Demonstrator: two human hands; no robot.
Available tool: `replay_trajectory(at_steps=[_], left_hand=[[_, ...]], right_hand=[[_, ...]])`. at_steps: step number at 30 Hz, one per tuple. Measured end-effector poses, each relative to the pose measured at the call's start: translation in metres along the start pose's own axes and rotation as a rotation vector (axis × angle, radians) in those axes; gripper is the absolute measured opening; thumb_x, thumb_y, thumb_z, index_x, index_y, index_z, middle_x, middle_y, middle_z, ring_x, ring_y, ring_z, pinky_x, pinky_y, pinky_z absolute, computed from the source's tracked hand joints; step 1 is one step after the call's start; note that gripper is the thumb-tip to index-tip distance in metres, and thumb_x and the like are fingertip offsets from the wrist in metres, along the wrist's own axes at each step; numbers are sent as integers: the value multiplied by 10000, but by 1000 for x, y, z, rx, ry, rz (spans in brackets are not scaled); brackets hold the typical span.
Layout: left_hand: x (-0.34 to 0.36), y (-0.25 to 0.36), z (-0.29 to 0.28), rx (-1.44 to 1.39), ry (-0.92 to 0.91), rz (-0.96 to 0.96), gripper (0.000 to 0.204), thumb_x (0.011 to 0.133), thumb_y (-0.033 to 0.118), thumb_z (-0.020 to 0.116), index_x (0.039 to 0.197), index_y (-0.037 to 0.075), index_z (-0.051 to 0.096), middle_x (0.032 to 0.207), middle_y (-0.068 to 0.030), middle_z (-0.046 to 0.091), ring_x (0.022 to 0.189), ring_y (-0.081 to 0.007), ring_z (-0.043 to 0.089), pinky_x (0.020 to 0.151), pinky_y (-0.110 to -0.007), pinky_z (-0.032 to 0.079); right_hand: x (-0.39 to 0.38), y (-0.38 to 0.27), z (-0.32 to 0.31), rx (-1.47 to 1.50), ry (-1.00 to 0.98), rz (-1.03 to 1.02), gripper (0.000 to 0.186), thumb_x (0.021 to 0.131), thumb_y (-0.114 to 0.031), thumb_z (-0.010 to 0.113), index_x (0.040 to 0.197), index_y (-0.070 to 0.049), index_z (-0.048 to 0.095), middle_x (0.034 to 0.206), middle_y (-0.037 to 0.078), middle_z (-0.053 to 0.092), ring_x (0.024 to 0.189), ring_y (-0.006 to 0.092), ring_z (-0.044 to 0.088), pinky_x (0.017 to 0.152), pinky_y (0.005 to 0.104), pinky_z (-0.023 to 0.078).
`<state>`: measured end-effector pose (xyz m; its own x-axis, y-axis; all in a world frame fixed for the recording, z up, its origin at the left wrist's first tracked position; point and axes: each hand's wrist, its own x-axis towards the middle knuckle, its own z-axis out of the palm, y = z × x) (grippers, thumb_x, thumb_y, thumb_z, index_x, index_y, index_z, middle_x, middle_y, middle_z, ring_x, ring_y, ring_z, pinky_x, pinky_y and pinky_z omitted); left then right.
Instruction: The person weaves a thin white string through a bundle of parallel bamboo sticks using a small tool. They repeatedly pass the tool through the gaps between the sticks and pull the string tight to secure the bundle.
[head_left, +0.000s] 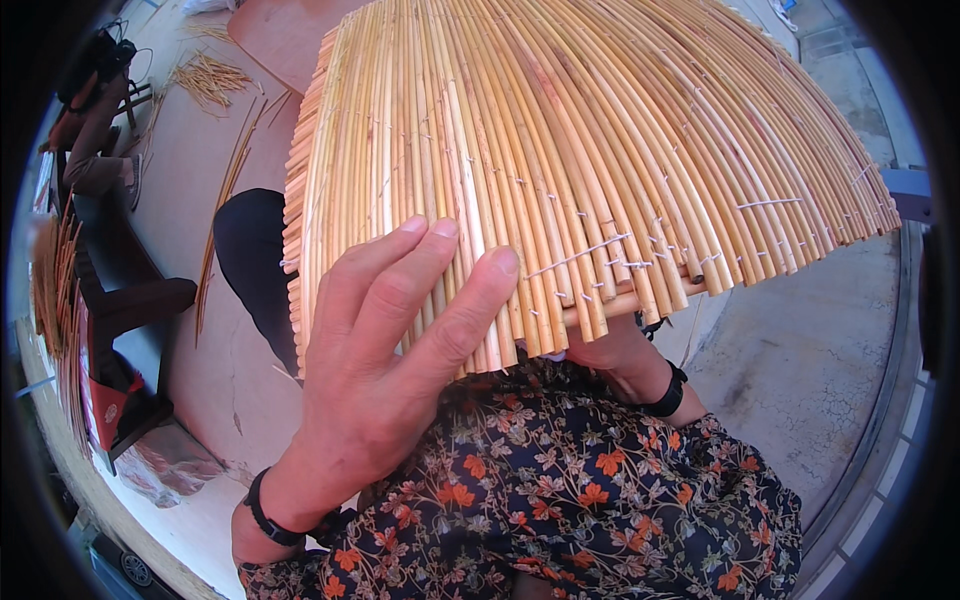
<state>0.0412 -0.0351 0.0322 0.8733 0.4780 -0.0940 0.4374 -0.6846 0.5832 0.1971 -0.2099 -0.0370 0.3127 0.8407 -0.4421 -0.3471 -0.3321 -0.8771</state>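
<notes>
Straw-coloured reeds, stitched side by side with pale thread, make up the reed mat (560, 150) that fills the upper middle of the view and runs out past the top edge, so its far end is cut off. The left hand (385, 370) lies flat on the mat's near edge, fingers (425, 275) extended and slightly spread, pressing on the stalks rather than wrapped around them. The right hand (625, 355) is mostly hidden under the mat's lower edge; only the wrist and part of the palm show, and I cannot tell whether its fingers are closed. A floral garment (580, 490) covers the lap below. Loose reeds (210, 80) lie well apart at upper left. Open concrete floor (800, 360) lies to the right.
</notes>
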Motion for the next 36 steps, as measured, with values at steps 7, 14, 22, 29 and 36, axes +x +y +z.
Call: replay_trajectory(at_steps=[7,14,22,29,36], left_hand=[[0,3,2,22,-8,13,486,802,56,639,1286,67,670,1255,-180,610,1179,-346,575,989,-459,481],[0,3,3,52,-14,22,488,798,59,639,1284,70,673,1255,-184,609,1182,-353,574,990,-465,481],[-1,9,4,111,2,82,490,793,62,638,1281,74,677,1256,-187,607,1186,-361,573,991,-471,480],[6,10,5,130,230,477,557,787,18,638,1340,82,628,1279,-205,597,1178,-386,572,1003,-487,466],[-3,12,3,143,333,481,645,653,-67,741,1281,63,675,1220,-193,609,1122,-396,601,963,-462,510]], right_hand=[[-8,-30,4,-87,126,158,271,903,-123,743,1156,-33,709,975,20,732,848,64,651,734,236,512],[-9,-24,1,-36,90,-14,61,909,-83,707,936,-32,726,766,-10,670,654,65,592,563,242,448],[0,-4,0,17,23,28,268,937,-116,718,1185,-48,643,963,19,691,787,76,633,625,235,494],[11,-7,-2,97,-27,-144,111,958,-129,662,912,-29,676,664,-18,577,602,68,522,546,254,415],[15,-7,8,153,-130,-297,89,990,-106,606,1013,-28,644,682,-16,550,573,55,479,526,227,383]])
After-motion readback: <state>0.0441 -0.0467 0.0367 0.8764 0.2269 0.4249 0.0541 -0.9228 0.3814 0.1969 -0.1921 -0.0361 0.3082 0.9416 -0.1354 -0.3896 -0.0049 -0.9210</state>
